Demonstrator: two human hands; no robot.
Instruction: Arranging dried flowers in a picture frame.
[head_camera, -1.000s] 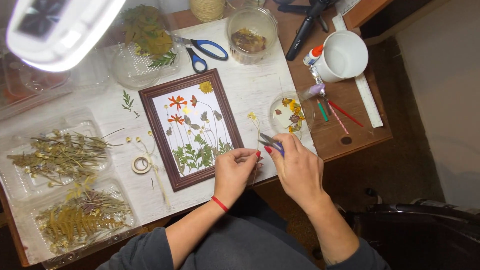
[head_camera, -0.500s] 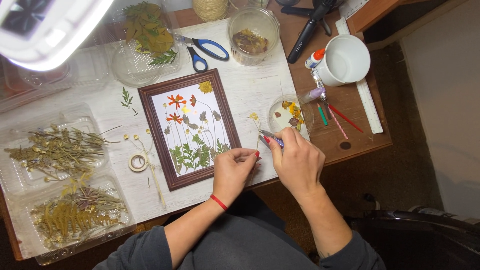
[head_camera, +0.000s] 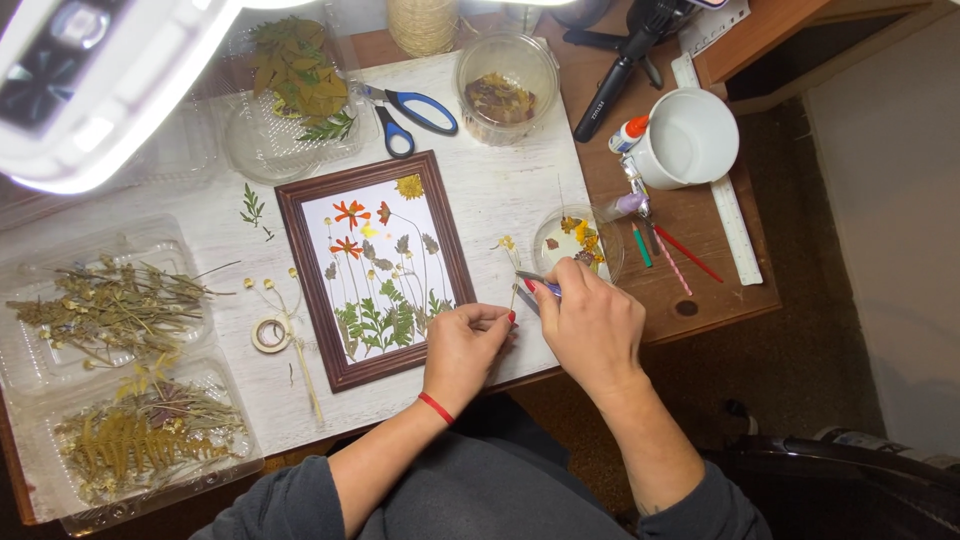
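Clear plastic clamshell packages (head_camera: 105, 315) of dried plants sit at the table's left; a small white glue bottle (head_camera: 628, 134) with an orange cap lies beside the mug.

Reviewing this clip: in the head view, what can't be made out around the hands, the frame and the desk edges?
- Head view: what the left hand pinches; its own fingers cover it.
- The thin tool in the right hand: mostly hidden by the fingers, too small to identify.
- Ring lamp: cut off by the top-left edge, glare-washed.
- Fern tray: partly cut off by the left and bottom edges.
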